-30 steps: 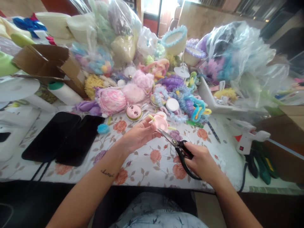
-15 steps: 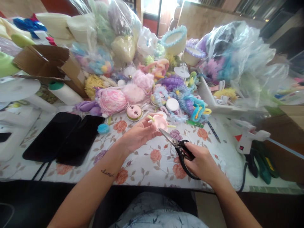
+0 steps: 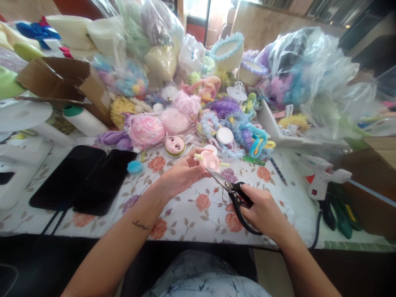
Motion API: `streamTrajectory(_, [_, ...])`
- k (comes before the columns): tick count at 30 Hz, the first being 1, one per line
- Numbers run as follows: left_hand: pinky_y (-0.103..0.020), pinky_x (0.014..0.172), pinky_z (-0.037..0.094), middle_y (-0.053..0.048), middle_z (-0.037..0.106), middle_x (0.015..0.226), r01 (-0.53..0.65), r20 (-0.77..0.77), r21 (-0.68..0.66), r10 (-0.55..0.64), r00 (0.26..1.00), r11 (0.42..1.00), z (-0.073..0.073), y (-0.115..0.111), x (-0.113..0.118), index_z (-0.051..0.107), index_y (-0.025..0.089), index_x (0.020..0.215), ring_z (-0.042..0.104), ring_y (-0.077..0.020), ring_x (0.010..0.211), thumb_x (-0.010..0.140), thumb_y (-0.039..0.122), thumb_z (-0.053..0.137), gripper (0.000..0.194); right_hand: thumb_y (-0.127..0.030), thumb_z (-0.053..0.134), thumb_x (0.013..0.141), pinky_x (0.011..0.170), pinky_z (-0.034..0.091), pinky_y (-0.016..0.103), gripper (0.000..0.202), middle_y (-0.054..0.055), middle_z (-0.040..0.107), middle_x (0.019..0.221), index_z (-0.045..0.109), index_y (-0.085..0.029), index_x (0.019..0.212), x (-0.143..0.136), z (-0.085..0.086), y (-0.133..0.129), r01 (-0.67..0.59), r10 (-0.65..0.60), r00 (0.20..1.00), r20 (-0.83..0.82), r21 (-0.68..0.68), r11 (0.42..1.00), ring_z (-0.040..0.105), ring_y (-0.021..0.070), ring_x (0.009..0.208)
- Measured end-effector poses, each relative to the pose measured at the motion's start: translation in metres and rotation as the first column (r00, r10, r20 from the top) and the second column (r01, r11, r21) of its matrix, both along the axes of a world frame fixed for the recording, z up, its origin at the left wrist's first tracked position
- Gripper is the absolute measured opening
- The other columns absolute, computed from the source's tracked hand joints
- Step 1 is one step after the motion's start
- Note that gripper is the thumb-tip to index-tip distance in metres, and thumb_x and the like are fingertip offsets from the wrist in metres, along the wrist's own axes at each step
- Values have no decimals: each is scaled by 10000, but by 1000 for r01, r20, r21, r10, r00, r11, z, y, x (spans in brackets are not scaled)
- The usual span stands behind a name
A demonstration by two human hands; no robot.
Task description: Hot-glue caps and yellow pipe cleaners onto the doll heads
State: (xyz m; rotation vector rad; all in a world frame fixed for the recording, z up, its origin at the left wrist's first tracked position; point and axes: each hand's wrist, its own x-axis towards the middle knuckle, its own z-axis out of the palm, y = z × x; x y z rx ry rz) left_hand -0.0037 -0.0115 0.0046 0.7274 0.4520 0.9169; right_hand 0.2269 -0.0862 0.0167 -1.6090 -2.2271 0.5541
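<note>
A shallow pink cup-shaped piece (image 3: 212, 160) is held up above the floral tablecloth (image 3: 182, 218), its hollow visible. The left hand (image 3: 185, 172) grips it from eight o'clock, thumb and fingers clamped on its rim. Pale yellow strips (image 3: 224, 164) jut out at nine and just past three o'clock. From about five o'clock, the tips of black-handled scissors (image 3: 228, 185) meet its lower edge; whether they touch it, I cannot tell. The right hand (image 3: 260, 208) has its fingers closed round the scissor handles.

Outward from the piece, a white disc (image 3: 225, 135) lies at one o'clock, and a round doll face (image 3: 175, 145) between nine and ten. A blue pompom (image 3: 135, 167) sits at nine, with two black phones (image 3: 67, 177) beyond. A white glue gun (image 3: 318, 177) rests just past three, a cardboard box (image 3: 99, 95) stands towards ten, and a stuffed clear plastic bag (image 3: 312, 66) bulges at two.
</note>
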Motion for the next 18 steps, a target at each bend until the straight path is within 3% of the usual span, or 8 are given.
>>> streamTrajectory(9, [-271, 801, 491, -52, 689, 982, -22, -5, -8, 22, 1000, 1000, 0, 1, 0, 631, 205, 1085, 655, -182, 922, 672, 255, 841, 466, -210, 488, 779, 489, 290, 227, 249, -59, 375, 537, 285, -229, 638, 0, -4, 0, 18, -18, 1000, -19, 2, 1000, 314, 107, 498])
streamTrajectory(18, [-369, 976, 494, -77, 684, 1135, 55, 20, -45, -54, 998, 997, -2, 2, -2, 626, 209, 1214, 664, -206, 1028, 848, 231, 681, 371, -259, 549, 777, 484, 314, 218, 277, -59, 392, 529, 322, -228, 621, 2, -2, -1, 55, -54, 998, -21, 56, 997, 344, 106, 492])
